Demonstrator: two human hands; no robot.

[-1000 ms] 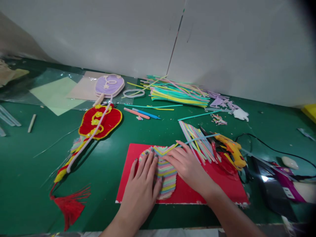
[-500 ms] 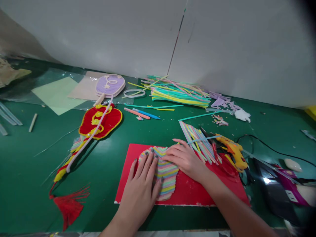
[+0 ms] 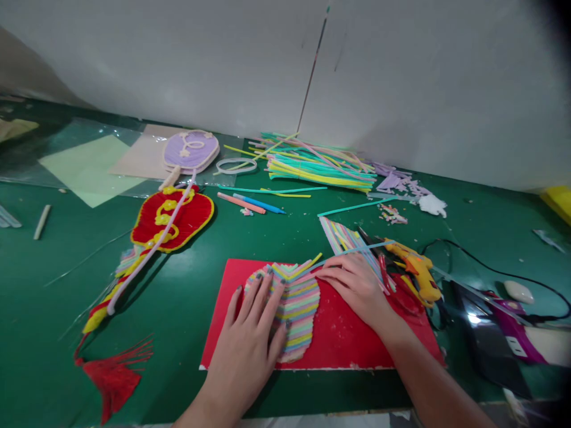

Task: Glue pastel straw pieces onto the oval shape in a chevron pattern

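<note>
A rounded piece of pastel-striped stems (image 3: pixel 300 309) lies on a red board (image 3: pixel 343 339). My left hand (image 3: pixel 252 324) rests flat on its left part, fingers spread. At the piece's upper right edge, my right hand (image 3: pixel 357 285) has its fingers pressed together at the end of a pink strip; its thumb is hidden. A yellow strip end and a long light blue strip (image 3: pixel 352 250) stick out beyond the piece's upper edge. Loose pastel strips (image 3: pixel 341 238) lie just behind my right hand.
Yellow glue gun (image 3: pixel 417 270) and dark-bladed scissors (image 3: pixel 368 238) lie at the right, near a black device (image 3: pixel 484 339). A bundle of coloured stems (image 3: pixel 321 166) is at the back. Red fan (image 3: pixel 187 220), purple fan (image 3: pixel 191 151) and red tassel (image 3: pixel 113 377) lie left.
My right hand has moved right, off the striped piece to its edge, uncovering the pink and yellow strip ends. My left hand stays on the piece. The whole view has shifted slightly.
</note>
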